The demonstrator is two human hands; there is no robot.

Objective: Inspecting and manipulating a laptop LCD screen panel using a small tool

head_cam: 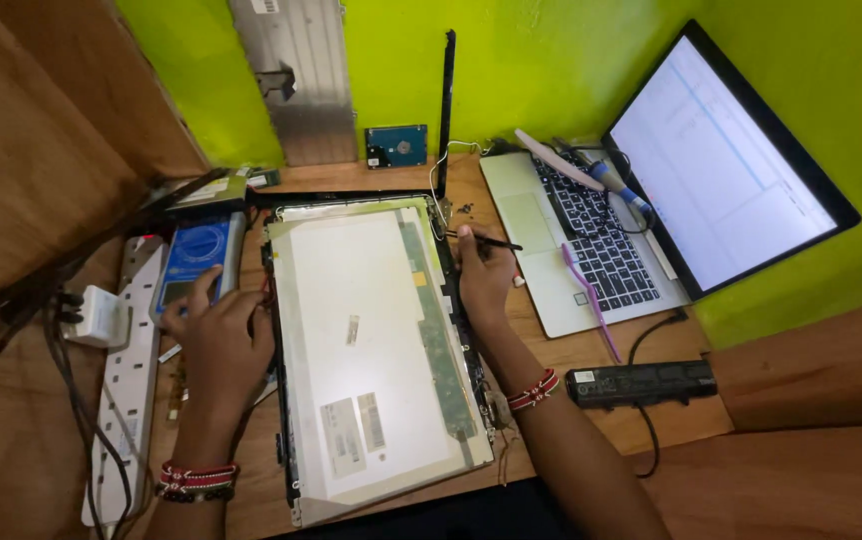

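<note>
Panel (366,350) lies face-down mid-surface (591,420). Left hand (219,340) is spread flat on panel's left edge. Screwdriver (486,241) is pinched by right hand (484,275) at panel's top-right corner. Tip is best kept square; panel held steady.

Repair workshop: dismantled laptop screen (371,350), multimeter (196,255), hard drive (397,146).

The panel (371,350) fills the middle of the counter (591,375). At the left edge, a power strip (126,390), cables and a meter (196,255) block the way. Toward the right edge stand an open laptop (591,240) and a battery (641,382). Free wood shows between panel and laptop, and at the front right corner.
</note>
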